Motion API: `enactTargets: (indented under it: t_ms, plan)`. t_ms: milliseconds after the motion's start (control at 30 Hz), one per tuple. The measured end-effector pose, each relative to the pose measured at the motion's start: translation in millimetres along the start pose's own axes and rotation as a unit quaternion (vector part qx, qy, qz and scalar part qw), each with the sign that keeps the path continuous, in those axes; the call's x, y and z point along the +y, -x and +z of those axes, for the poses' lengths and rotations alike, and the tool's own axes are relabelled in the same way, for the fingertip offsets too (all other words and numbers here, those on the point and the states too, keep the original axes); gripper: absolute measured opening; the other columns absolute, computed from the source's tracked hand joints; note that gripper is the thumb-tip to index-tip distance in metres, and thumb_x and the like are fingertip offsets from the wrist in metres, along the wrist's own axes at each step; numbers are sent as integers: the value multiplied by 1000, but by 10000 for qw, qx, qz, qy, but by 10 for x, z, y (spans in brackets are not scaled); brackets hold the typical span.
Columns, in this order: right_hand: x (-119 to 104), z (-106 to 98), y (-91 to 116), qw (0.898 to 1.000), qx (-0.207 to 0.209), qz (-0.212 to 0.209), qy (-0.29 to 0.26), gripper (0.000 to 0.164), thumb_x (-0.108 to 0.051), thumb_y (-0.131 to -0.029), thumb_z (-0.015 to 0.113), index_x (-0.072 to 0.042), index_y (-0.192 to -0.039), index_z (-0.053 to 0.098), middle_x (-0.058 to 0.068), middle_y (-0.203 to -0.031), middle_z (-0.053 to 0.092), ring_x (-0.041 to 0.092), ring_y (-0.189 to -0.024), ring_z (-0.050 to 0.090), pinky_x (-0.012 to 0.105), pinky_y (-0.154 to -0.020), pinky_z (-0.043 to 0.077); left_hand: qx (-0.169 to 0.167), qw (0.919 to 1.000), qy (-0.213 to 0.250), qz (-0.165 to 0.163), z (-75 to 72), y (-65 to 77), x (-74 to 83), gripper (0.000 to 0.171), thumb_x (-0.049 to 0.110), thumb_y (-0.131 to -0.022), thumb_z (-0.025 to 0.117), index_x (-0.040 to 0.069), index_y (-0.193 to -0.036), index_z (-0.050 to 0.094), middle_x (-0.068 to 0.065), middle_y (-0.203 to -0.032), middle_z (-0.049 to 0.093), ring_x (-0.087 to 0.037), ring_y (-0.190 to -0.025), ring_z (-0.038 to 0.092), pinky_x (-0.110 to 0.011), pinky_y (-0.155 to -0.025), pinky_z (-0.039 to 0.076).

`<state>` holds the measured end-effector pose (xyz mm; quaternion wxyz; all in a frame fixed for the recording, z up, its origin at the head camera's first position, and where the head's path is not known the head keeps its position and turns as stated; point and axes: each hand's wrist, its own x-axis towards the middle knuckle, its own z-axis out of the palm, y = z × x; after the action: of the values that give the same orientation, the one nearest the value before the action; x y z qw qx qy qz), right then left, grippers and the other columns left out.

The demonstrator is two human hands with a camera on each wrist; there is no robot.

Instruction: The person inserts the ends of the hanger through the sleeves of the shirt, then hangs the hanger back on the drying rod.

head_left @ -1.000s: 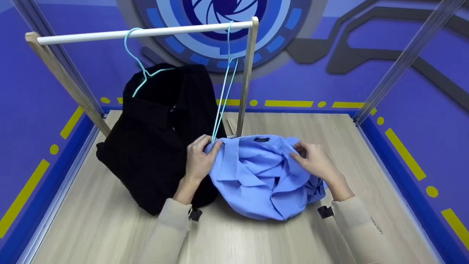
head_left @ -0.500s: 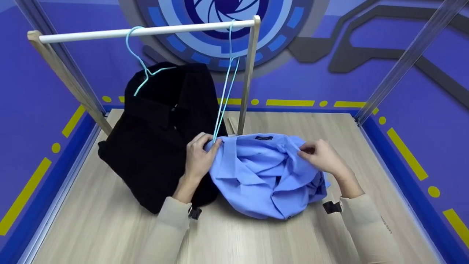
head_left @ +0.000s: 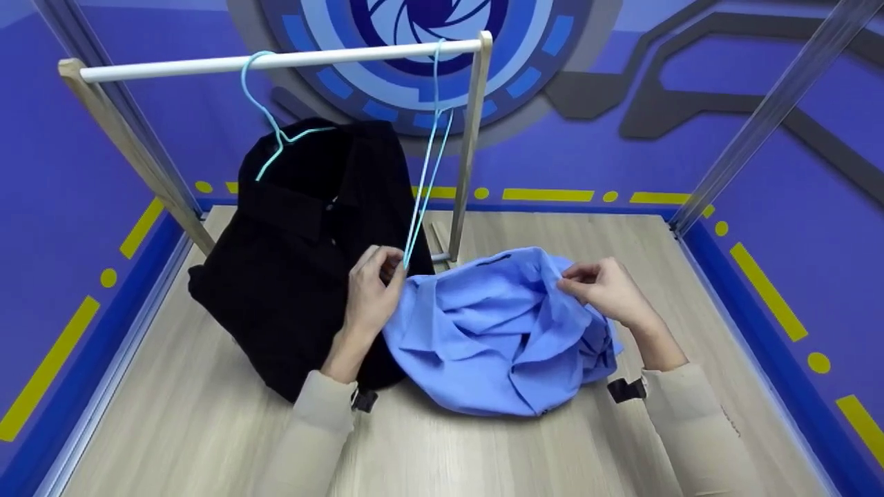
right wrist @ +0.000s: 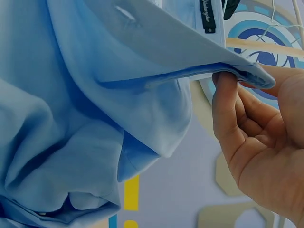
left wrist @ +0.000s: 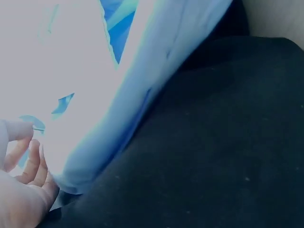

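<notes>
A light-blue shirt (head_left: pixel 476 373) lies bunched on the wooden surface, its collar facing up. My right hand (head_left: pixel 611 293) pinches the right end of its collar, which the right wrist view shows folded between thumb and fingers (right wrist: pixel 225 109). An unloaded pale-blue wire hanger (head_left: pixel 425 186) hangs from the rail and slants down to my left hand (head_left: pixel 373 293). There my left thumb and forefinger pinch its lower end, beside the shirt's left edge. In the left wrist view, a short bit of wire shows at the fingertips (left wrist: pixel 29 130); overexposed cloth obscures the rest.
A black shirt (head_left: pixel 290 276) hangs on another hanger (head_left: pixel 276 131) just left of my left hand. Both hangers hook over the white rail (head_left: pixel 311 60) of a wooden-legged rack. Blue printed walls (head_left: pixel 573 152) enclose the wooden surface (head_left: pixel 608 235) on the visible sides.
My left hand has let go of the blue shirt's collar but keeps the hanger end. The shirt's left side has sunk. My right hand has shifted slightly outward, its collar end still pinched.
</notes>
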<state>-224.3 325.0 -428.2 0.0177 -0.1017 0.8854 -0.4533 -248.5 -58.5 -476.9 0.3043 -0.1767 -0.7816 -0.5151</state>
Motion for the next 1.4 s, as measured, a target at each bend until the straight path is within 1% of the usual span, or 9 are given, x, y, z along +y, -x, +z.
enactTargets:
  t_ms: [67, 167, 267, 433, 500, 633, 800, 1200, 1400]
  plan:
    - [-28, 10, 5, 10000, 33, 54, -6, 20, -12, -96, 73, 7, -103, 75, 13, -77, 69, 10, -59, 55, 22, -53, 46, 205, 9996, 164, -67, -11, -19, 41, 6, -2, -94, 68, 0, -97, 72, -5, -88, 65, -16, -73, 62, -24, -65, 51]
    - [-125, 17, 37, 10000, -8, 39, -72, 18, -7, -96, 71, 10, -102, 74, 17, -75, 68, 11, -58, 54, 22, -53, 45, 527, 9970, 444, -350, -43, -56, 134, 9, 5, -99, 66, 2, -99, 74, -4, -92, 68, -15, -76, 62, -23, -67, 51]
    - [-257, 18, 89, 9998, -80, -73, -145, 17, -4, -96, 70, 12, -101, 73, 19, -74, 66, 13, -58, 54, 22, -53, 45, 756, 9896, 988, -725, -85, -111, 275, 14, 9, -102, 65, 0, -100, 75, -9, -94, 70, -13, -77, 62, -23, -68, 52]
    - [-314, 23, 139, 9993, -123, -283, -228, 16, -3, -96, 70, 12, -101, 73, 17, -74, 66, 13, -57, 54, 23, -53, 45, 784, 9693, 2026, -1150, -153, -226, 544, 18, 7, -100, 65, -9, -107, 72, -20, -104, 69, -15, -84, 63, -24, -75, 53]
    - [-309, 25, 148, 9991, -111, -311, -263, 15, -2, -95, 71, 12, -101, 73, 18, -75, 67, 13, -57, 54, 23, -52, 45, 689, 9671, 2156, -1166, -169, -269, 629, 20, 5, -98, 68, -10, -111, 70, -19, -106, 69, -16, -88, 63, -24, -77, 51]
    - [-313, 23, 168, 9991, -107, -303, -285, 14, 0, -95, 71, 12, -101, 73, 19, -77, 68, 15, -57, 55, 23, -52, 45, 432, 9720, 2058, -1050, -169, -336, 735, 24, 7, -93, 76, -8, -111, 71, -14, -100, 67, -19, -86, 62, -25, -75, 51]
    - [-339, 29, 186, 9992, -179, -297, -177, 12, 0, -95, 70, 11, -99, 73, 21, -76, 67, 16, -57, 55, 23, -52, 46, 319, 9780, 1805, -1000, -139, -372, 754, 25, 12, -91, 80, -6, -107, 74, -9, -94, 67, -20, -80, 62, -24, -70, 51]
    - [-313, 62, 194, 9991, -274, -315, -78, 12, 0, -97, 68, 11, -99, 73, 23, -76, 66, 15, -56, 53, 22, -50, 43, 341, 9803, 1683, -972, -126, -419, 736, 13, 7, -95, 74, -2, -103, 76, -8, -89, 70, -16, -79, 64, -24, -73, 52]
    - [-304, 76, 188, 9989, -296, -353, -40, 12, 0, -96, 69, 11, -99, 73, 23, -77, 67, 15, -56, 54, 22, -51, 43, 384, 9783, 1702, -1116, -144, -453, 753, 16, 5, -95, 73, -6, -106, 75, -14, -91, 72, -16, -77, 64, -21, -70, 51]
